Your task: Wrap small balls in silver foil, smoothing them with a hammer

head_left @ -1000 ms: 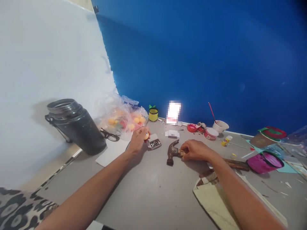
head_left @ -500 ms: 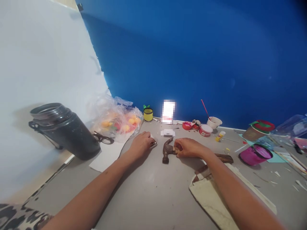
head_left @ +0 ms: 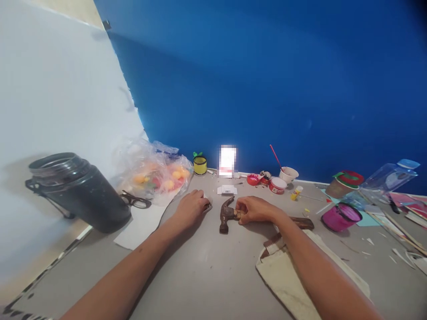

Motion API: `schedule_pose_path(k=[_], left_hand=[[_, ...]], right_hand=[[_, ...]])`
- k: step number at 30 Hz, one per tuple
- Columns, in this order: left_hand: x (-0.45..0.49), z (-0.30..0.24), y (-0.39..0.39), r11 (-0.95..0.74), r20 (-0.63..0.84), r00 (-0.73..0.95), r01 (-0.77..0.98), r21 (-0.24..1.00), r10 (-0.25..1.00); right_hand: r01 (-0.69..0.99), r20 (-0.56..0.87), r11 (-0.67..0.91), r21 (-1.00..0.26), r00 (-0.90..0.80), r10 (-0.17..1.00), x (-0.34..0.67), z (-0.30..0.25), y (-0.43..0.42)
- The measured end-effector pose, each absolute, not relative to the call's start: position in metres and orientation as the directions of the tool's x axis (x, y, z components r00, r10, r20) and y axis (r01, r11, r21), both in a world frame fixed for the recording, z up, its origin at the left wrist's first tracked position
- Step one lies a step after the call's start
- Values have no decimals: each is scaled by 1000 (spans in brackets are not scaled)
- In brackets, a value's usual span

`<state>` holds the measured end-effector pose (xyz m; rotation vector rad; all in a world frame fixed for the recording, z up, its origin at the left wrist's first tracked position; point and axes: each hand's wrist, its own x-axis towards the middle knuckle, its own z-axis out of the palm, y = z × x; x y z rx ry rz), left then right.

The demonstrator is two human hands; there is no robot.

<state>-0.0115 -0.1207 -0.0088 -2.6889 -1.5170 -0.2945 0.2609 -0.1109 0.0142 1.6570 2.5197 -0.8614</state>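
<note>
A rusty claw hammer lies on the grey table, head to the left, wooden handle running right. My right hand is curled round the handle just behind the head. My left hand rests palm down, fingers bent, over a small box of metal pieces that peeks out at the fingertips. The two hands are a short gap apart.
A black jar and scissors lie left, beside a plastic bag of coloured things. A cream cloth bag sits under my right forearm. Paint pots, a cup, a magenta bowl and paper scraps crowd the right.
My left hand came down from holding a small orange thing above the box and now covers the box. The view has shifted, so everything slid left. The right hand stays on the hammer.
</note>
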Motion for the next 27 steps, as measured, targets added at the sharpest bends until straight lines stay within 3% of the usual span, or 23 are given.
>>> schedule_pose_path(k=[4, 18, 23, 25, 27], left_hand=[[-11, -9, -120, -509, 158, 494, 857, 78, 855], [-20, -13, -121, -524, 297, 459, 829, 197, 838], [-18, -1, -132, -528, 408, 367, 741, 415, 836], [-14, 5, -140, -518, 423, 313, 636, 572, 851], [-8, 9, -148, -462, 370, 276, 522, 717, 887]], right_hand=[[842, -289, 292, -455, -449, 846, 263, 11, -108], [844, -314, 239, -480, -420, 852, 262, 13, -110], [858, -305, 274, -435, -427, 851, 258, 23, -116], [840, -185, 298, -453, -416, 890, 250, 26, -122], [767, 62, 348, -539, -376, 925, 237, 28, -130]])
